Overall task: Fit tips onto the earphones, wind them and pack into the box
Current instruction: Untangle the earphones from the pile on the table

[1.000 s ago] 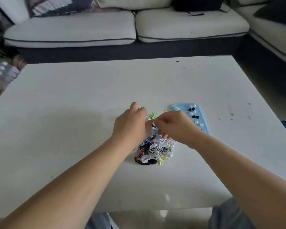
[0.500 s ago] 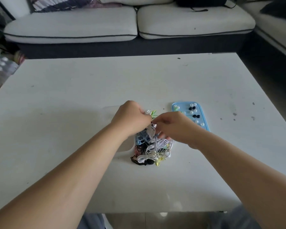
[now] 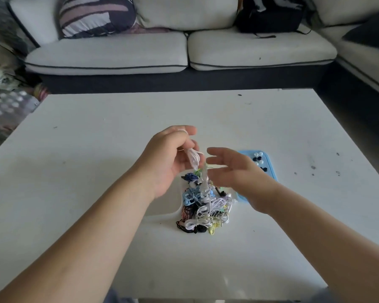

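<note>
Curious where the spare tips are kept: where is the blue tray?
In the head view the blue tray lies on the white table, just right of the earphone pile, partly hidden behind the right hand.

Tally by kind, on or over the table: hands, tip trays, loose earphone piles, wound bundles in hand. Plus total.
Hands: 2 (left hand, right hand)
Tip trays: 1 (blue tip tray)
Loose piles: 1 (earphone pile)
Wound bundles in hand: 1 (white earphone bundle, pinched by the left hand)
Total: 5
</note>
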{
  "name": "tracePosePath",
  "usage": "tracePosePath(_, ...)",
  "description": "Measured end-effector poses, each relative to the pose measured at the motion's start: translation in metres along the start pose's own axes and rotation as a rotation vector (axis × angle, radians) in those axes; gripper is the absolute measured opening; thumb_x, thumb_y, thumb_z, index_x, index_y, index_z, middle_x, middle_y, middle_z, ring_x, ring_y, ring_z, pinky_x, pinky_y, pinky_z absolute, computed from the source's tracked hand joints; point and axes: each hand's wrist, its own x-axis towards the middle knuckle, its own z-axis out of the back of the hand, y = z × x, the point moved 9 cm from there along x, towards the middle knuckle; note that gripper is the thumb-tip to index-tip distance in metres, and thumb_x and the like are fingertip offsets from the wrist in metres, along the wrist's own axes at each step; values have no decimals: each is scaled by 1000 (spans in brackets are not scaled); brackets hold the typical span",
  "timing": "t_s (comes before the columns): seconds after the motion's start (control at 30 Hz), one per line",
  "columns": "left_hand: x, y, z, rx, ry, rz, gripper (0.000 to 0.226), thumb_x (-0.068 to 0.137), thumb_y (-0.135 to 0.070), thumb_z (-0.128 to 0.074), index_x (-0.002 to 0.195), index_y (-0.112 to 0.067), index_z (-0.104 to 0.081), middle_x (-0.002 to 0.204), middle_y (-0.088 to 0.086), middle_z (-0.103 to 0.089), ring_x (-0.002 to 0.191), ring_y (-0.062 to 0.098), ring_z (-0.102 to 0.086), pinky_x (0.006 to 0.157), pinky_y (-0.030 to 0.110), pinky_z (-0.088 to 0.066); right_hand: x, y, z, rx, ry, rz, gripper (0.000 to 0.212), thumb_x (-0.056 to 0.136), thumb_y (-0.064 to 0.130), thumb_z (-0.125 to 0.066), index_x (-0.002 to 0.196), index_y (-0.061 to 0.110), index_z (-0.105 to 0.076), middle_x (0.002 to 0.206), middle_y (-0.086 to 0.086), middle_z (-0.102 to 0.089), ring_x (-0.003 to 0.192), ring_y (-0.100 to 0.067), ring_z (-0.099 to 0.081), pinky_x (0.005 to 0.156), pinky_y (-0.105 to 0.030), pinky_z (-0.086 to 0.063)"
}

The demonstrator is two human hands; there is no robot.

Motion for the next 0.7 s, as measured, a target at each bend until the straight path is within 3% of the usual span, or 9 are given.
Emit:
tracePosePath(0.07,-3,-1,-7,-109,73,9,38,80,1,-55,117,-2,-63,72,9,-58,67,29,-67,72,39,-59,-1,6,-7,96,87,23,62,76,11,-68,136,25,-61,134,1,-67,122,-19,-66,109,-47,-49)
tracePosePath(0.17,-6,-5,-12,-133,90,-39,31,89,5,-64,120,-2,-65,75,10,-64,71,23,-69,70,34,-59,-6,13,-15,227,187,43,42,91,-1,-59,131,12,-65,129,-9,-71,125,-26,-65,111,-50,-47)
tracePosePath(0.3,-9,-6,-14,-143,116,-48,27,93,9,-56,114,-5,-66,69,13,-63,68,23,-64,67,30,-57,-9,18,-27,457,302,6,42,100,3,-51,142,6,-52,136,-18,-65,124,-39,-64,106,-50,-50)
tracePosePath(0.43,-13,-4,-21,-135,191,-44,34,92,14,-44,111,-5,-64,57,4,-58,71,25,-58,76,35,-50,-7,22,-23,752,271,-19,47,97,-2,-48,143,4,-48,128,-21,-67,119,-45,-65,105,-50,-52)
tracePosePath(0.53,-12,1,-20,-118,172,-31,34,91,14,-44,111,-5,-64,57,2,-58,63,21,-59,72,33,-52,-7,22,-20,702,259,-5,43,96,-9,-45,137,0,-54,117,-21,-70,110,-40,-69,98,-44,-57)
tracePosePath(0.7,-3,7,-6,-32,61,-19,26,91,10,-56,109,-4,-68,63,5,-63,65,20,-66,62,29,-56,-4,19,-7,700,158,24,37,82,-5,-63,117,1,-70,102,-20,-72,92,-28,-73,81,-32,-61)
